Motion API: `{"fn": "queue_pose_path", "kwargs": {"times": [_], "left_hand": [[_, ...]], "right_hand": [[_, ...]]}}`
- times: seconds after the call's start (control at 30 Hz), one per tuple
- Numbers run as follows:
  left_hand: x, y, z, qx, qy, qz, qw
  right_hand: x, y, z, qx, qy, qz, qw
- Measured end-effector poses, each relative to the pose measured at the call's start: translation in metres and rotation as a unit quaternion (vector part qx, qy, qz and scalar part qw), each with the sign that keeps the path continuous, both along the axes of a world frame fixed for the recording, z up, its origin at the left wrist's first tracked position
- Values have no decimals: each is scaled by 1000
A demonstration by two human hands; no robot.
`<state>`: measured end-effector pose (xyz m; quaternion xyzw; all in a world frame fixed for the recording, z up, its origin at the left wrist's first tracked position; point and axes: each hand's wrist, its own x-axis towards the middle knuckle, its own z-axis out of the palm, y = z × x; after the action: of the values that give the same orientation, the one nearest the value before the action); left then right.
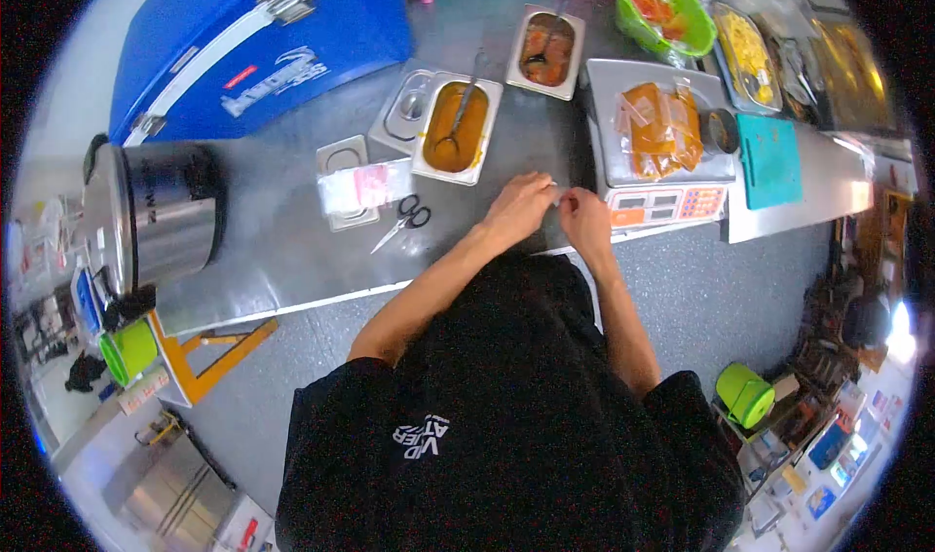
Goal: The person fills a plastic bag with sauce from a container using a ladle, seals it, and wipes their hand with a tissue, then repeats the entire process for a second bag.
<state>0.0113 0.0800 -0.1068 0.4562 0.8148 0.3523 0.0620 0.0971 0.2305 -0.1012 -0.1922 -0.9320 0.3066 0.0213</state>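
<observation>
My left hand (522, 204) and my right hand (585, 219) are close together over the steel table, both with fingers pinched. Between the fingertips shows a small piece of thin, clear plastic (557, 194); its full shape is hidden. Left of them stands a steel pan of orange-brown sauce (471, 152) with a ladle (456, 128) in it. Black-handled scissors (414, 211) lie nearer the left, beside a stack of plastic packets (365, 190) on a steel lid (343, 152). To the right, a scale (667, 201) carries clear bags of orange sauce (662, 133).
A second pan of red-brown food (547, 53) stands behind. A green basket (667, 11), a yellow-filled tray (748, 55) and a teal cutting board (769, 162) are at the right. A blue cooler (321, 65) and a steel pot (175, 216) stand at the left.
</observation>
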Motion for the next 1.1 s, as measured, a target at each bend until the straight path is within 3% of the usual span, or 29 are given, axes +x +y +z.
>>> {"fn": "queue_pose_path", "kwargs": {"times": [0.1, 0.2, 0.27, 0.33, 0.43, 0.63, 0.7, 0.77, 0.9, 1.0, 1.03, 1.1], "left_hand": [[16, -25, 31, 12, -5, 47, 999], [22, -83, 12, -12, -106, 44, 993], [18, -134, -15, -61, -186, 138, 971], [3, -162, -18, -74, -120, 312, 940], [-19, -172, -36, -81, 118, 417, 898], [-26, -171, -62, -30, 44, 431, 901], [-32, -174, -56, 82, 8, 456, 886], [-30, -179, -42, 156, -78, 506, 845], [-40, -211, -27, 192, -117, 536, 814], [-44, -210, 16, 385, -261, 506, 727], [-43, -214, 35, 321, -245, 477, 780], [-37, -208, 75, 219, -334, 387, 831]], "right_hand": [[4, 10, -9, 15, 23, 21, 999], [5, 9, 5, -8, 50, 12, 999], [5, 9, 19, -60, 9, -2, 998], [5, 9, 13, -73, 9, -2, 997], [-2, 3, 12, -86, 12, 13, 996], [-11, -17, 40, -123, 22, 25, 992], [-12, -16, 37, -124, 41, 30, 991], [-11, -16, 35, -110, 46, 46, 992], [-17, -24, 39, -129, 66, 44, 988], [-22, -34, 41, -155, 91, 59, 982], [-26, -40, 50, -156, 91, 78, 980], [-29, -59, 69, -207, 85, 114, 968]]}}
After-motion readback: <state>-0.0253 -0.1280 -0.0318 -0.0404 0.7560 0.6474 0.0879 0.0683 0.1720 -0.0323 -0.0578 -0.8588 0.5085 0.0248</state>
